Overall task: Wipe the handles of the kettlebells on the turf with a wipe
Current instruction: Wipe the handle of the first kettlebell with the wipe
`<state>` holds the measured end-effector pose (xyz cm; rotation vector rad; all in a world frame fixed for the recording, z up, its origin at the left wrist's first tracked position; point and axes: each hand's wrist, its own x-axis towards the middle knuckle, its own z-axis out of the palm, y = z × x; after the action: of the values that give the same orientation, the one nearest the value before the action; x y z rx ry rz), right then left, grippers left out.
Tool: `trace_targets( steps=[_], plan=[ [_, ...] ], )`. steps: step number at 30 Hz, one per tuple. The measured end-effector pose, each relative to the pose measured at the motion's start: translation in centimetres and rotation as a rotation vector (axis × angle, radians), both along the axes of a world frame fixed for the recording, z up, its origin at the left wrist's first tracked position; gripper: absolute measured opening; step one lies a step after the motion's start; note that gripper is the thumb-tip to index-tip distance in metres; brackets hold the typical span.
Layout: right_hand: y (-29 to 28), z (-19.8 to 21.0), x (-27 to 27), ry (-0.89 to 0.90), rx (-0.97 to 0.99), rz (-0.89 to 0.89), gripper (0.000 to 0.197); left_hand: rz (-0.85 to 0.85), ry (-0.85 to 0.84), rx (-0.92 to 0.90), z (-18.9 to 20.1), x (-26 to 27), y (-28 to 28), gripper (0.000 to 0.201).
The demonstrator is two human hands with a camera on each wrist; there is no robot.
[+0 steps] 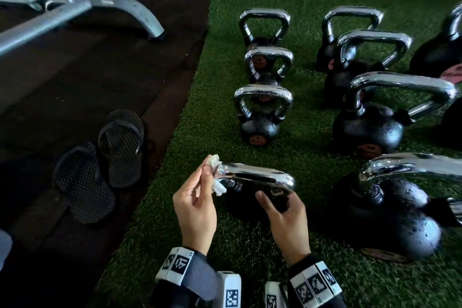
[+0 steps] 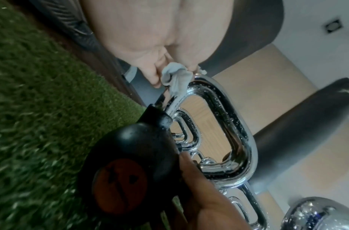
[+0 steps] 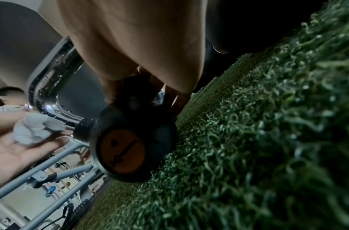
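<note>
**A:** Where's the kettlebell being cleaned?

**B:** The nearest kettlebell (image 1: pixel 260 197) sits on the turf (image 1: pixel 225 117) at the front of the left row, just in front of the person. The left hand (image 1: pixel 195 205) pinches a crumpled white wipe (image 1: pixel 215 175) between thumb and fingers, pressed round the left bend of the chrome handle (image 1: pixel 255 175). The right hand (image 1: pixel 285 215) has its fingers curled round the black body just under the handle's right end, steadying it.

**A:** How will it handle?

**B:** Heavy and rigid, I'd judge, so it should stay put on the turf. The chrome looks wet with droplets, likely slippery; bracing on the matte body seems the safer hold. The wipe is soft and light, and should fold round the bar easily.

**A:** The others?

**B:** The remaining kettlebells (image 1: pixel 262 110) stand in rows behind and to the right.
</note>
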<state>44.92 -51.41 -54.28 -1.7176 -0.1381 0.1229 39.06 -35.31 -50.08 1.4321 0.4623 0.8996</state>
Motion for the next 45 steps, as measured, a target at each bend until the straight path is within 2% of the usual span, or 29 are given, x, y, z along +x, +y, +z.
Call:
trace_targets(
  steps=[3, 7, 11, 14, 16, 18, 20, 22, 25, 26, 28, 30, 32, 34, 38, 43, 45],
  plan=[
    [0.0, 0.3, 0.2, 0.000, -0.011, 0.008, 0.031, 0.005, 0.094, -0.130, -2.0, -0.2, -0.4, 0.033],
    [0.0, 0.3, 0.1, 0.016, -0.015, 0.014, 0.031, -0.016, 0.143, -0.129, -4.1, -1.1, -0.6, 0.041],
    [0.0, 0.7, 0.0, 0.049, -0.039, -0.019, 0.033, 0.017, 0.112, 0.016, -4.7, -1.3, -0.2, 0.037],
    [-1.2, 1.0, 0.0, 0.025, -0.094, 0.046, 0.034, 0.017, 0.113, 0.042, -3.9, -0.2, 0.3, 0.031],
    [-2.4, 0.9, -0.3, -0.039, -0.158, 0.129, 0.038, -0.001, 0.154, 0.076, -3.2, 1.2, 1.1, 0.028],
    [-3.3, 0.9, -0.8, -0.111, -0.210, 0.193, 0.044, -0.024, 0.258, 0.209, -2.2, 2.8, 1.9, 0.028],
    [-3.3, 0.9, -1.2, -0.211, -0.249, 0.238, 0.053, -0.078, 0.375, 0.385, -0.9, 4.3, 2.3, 0.030],
    [-2.9, 1.0, -1.4, -0.330, -0.308, 0.230, 0.061, -0.211, 0.385, 0.459, 0.1, 5.5, 2.2, 0.028],
    [-1.8, 1.5, -0.5, -0.411, -0.310, 0.152, 0.043, -0.507, 0.472, 0.379, 1.2, 6.4, 2.9, 0.030],
    [-1.3, 1.8, 0.1, -0.393, -0.297, 0.156, 0.040, -0.575, 0.511, 0.408, 1.4, 6.5, 3.4, 0.031],
    [-0.4, 2.0, 1.1, -0.275, -0.281, 0.231, 0.055, -0.628, 0.524, 0.511, 1.6, 6.5, 4.2, 0.031],
    [0.3, 2.0, 2.0, -0.177, -0.286, 0.275, 0.062, -0.587, 0.507, 0.575, 1.6, 6.4, 4.4, 0.029],
    [0.7, 1.8, 2.4, -0.153, -0.298, 0.271, 0.062, -0.549, 0.507, 0.607, 1.8, 6.7, 4.4, 0.027],
    [0.7, 1.4, 2.7, -0.132, -0.295, 0.266, 0.062, -0.537, 0.496, 0.585, 1.9, 7.1, 4.1, 0.026],
    [0.4, 0.8, 2.7, -0.112, -0.270, 0.239, 0.061, -0.489, 0.352, 0.250, 1.8, 7.2, 3.4, 0.025],
    [0.9, 0.5, 2.8, -0.105, -0.291, 0.216, 0.060, -0.499, 0.402, 0.321, 2.3, 7.8, 3.6, 0.024],
    [0.9, 0.6, 2.7, -0.101, -0.289, 0.213, 0.060, -0.535, 0.348, 0.238, 3.1, 7.9, 3.9, 0.028]
  ],
)
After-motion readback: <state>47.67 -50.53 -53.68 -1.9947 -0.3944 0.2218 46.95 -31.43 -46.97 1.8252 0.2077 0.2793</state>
